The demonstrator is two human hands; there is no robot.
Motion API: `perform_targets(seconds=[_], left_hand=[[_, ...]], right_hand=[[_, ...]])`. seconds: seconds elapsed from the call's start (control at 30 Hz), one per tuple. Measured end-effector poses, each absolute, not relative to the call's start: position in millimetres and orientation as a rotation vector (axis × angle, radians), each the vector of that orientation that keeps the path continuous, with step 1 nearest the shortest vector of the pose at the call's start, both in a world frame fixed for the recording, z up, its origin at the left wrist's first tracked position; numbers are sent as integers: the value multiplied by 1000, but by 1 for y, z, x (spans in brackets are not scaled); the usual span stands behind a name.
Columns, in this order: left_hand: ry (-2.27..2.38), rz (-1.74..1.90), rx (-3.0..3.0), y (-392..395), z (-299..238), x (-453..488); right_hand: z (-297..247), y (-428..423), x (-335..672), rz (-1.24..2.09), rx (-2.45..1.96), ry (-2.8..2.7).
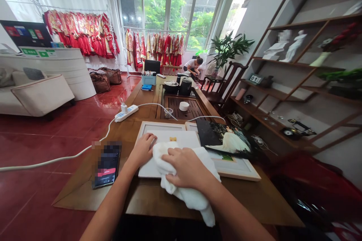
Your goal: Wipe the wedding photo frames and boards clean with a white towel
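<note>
A white panel (181, 136) with a small yellow-gold hanger (173, 139) lies flat on the table before me. My left hand (143, 149) grips its left side, fingers bent over the edge. On top of the panel, my right hand (185, 167) is closed on a bunched white towel (202, 201), pressing it down. The towel's loose end hangs over the table's front edge. Beneath the panel and beside it are pale wooden frames (240, 169). A dark photo print (226, 137) with a white gown lies over the right-hand frame.
A phone (106, 165) lies left of my forearm on the wooden table (85, 192). Behind the frames are a power strip (126, 113) with its cable, a white cup (184, 106) on a tea tray and dark pots. Another person (194, 66) bends down near the window.
</note>
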State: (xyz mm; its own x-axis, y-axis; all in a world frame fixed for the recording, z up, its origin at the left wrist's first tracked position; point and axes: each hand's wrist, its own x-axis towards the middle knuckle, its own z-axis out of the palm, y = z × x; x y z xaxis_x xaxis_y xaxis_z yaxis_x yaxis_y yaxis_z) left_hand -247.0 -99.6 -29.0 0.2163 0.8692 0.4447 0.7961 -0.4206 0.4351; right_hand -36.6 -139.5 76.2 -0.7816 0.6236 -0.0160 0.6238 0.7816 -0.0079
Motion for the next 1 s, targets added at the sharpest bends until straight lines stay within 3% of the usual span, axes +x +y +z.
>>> perform_targets(seconds=[0.4, 0.8, 1.0], left_hand=[[1650, 1019, 2391, -99, -31, -246], [1651, 964, 2393, -99, -29, -246], [1673, 966, 2394, -98, -30, -246]], right_hand=[[72, -70, -30, 232, 1531, 2730], [73, -127, -41, -27, 1118, 2919], [74, -114, -28, 109, 1275, 2901]])
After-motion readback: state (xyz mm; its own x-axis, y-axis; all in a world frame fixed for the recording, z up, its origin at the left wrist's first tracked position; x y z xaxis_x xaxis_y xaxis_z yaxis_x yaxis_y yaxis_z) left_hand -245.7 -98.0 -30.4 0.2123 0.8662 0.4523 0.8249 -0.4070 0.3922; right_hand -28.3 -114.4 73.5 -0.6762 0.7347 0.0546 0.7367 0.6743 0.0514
